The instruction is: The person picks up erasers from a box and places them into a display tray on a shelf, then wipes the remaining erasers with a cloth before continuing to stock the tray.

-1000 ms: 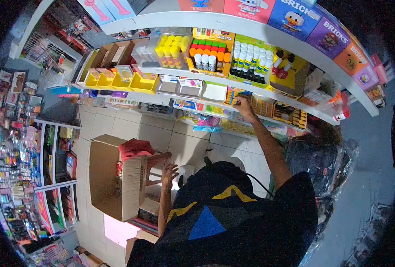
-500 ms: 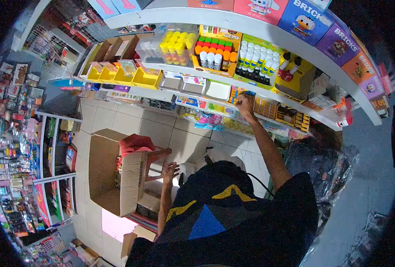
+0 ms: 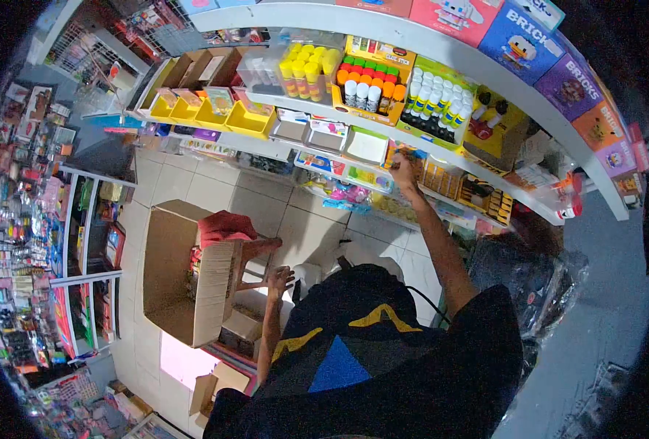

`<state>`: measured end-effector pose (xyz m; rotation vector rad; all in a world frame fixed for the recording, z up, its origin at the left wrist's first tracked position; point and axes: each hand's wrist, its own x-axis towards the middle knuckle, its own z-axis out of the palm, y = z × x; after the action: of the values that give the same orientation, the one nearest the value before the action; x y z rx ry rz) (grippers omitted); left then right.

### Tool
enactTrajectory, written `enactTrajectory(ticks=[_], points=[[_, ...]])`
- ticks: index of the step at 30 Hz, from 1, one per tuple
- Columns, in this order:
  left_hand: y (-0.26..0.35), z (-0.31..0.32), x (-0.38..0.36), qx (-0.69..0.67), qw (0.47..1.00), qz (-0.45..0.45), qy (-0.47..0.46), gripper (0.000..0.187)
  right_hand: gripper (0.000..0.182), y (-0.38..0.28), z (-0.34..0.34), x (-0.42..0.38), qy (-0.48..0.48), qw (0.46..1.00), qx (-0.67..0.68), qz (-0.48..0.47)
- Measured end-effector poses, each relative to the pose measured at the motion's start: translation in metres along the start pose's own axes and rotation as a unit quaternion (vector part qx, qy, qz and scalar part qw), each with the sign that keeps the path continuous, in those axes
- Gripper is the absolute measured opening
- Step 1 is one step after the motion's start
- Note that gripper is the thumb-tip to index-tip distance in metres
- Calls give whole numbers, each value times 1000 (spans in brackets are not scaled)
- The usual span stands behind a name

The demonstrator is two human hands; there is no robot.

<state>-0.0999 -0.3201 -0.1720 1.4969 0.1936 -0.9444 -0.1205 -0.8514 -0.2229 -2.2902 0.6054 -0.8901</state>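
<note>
My right hand [image 3: 403,170] reaches to the lower shelf, its fingers bent together over a small orange and blue box [image 3: 413,155]; what lies between the fingertips is too small to make out. To its right sits a tray of small orange-yellow packs [image 3: 440,178]. A white tray [image 3: 367,146] is on its left. My left hand [image 3: 280,279] hangs low with its fingers apart, holding nothing, beside a red stool [image 3: 255,252] and an open cardboard box [image 3: 171,282]. A red cloth [image 3: 226,227] lies over the box's edge.
Above the lower shelf stand glue sticks [image 3: 368,91], white-capped bottles [image 3: 435,106] and yellow bins [image 3: 247,121]. Brick toy boxes [image 3: 522,44] line the top shelf. Plastic-wrapped goods [image 3: 518,282] are at the right, and a white rack [image 3: 87,282] is at the left.
The view has shifted slightly, so the shelf goods appear farther right. My right hand stays at the same part of the shelf, and my left hand is nearly unmoved.
</note>
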Motion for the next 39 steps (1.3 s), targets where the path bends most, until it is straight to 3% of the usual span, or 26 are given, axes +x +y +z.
enactTrajectory(ticks=[3,6,8,10,11,12,13,16,18,20,22,23,24,26,27,31,34,36,38,39], points=[[-20,-16,12,-16,1000,-15,-1,40,32,-17,-13,5,-81,970,82,215],[-21,-21,11,9,999,-27,15,39,34,-16,-8,6,-39,987,-16,158],[-21,-28,11,-20,998,-49,18,39,32,-13,-8,7,-42,987,36,150],[-22,-29,4,24,998,-20,47,42,30,6,3,5,-21,994,36,102],[-21,-32,-3,5,999,9,37,43,30,1,-1,2,-30,992,28,122],[-14,-33,-12,-13,999,38,28,44,30,-12,-8,2,-11,993,0,114],[-8,-29,-13,24,997,3,78,46,30,-26,-13,0,6,994,-28,104],[2,-35,-31,13,991,49,124,32,29,-84,-25,-11,81,995,-48,30],[-17,-54,-26,-40,984,88,147,27,28,-127,-18,-28,58,997,-20,41],[21,-47,-53,6,959,156,238,26,30,-177,-6,-50,-32,999,13,35],[23,-62,-61,145,889,251,354,27,22,-224,8,-74,-160,985,45,-45],[54,-63,-85,109,907,208,351,32,20,-243,21,-87,-202,974,60,-87],[62,-74,-96,159,873,250,387,34,17,-262,35,-100,-240,959,73,-129],[67,-108,-114,260,792,324,447,39,14,-300,62,-125,-382,909,151,-73],[60,-133,-117,288,779,313,460,52,14,-329,76,-129,-407,890,178,-99],[73,-202,-155,386,750,199,499,73,11,-449,128,-128,-498,818,260,-127],[64,-244,-161,426,764,120,470,75,13,-507,199,-124,-447,815,293,-224],[37,-271,-151,428,785,107,434,70,14,-543,246,-117,-474,814,271,-198],[16,-293,-135,410,829,69,373,64,14,-544,315,-119,-587,769,206,-147],[36,-292,-143,448,814,61,365,45,15,-546,347,-117,-638,741,171,-122]])
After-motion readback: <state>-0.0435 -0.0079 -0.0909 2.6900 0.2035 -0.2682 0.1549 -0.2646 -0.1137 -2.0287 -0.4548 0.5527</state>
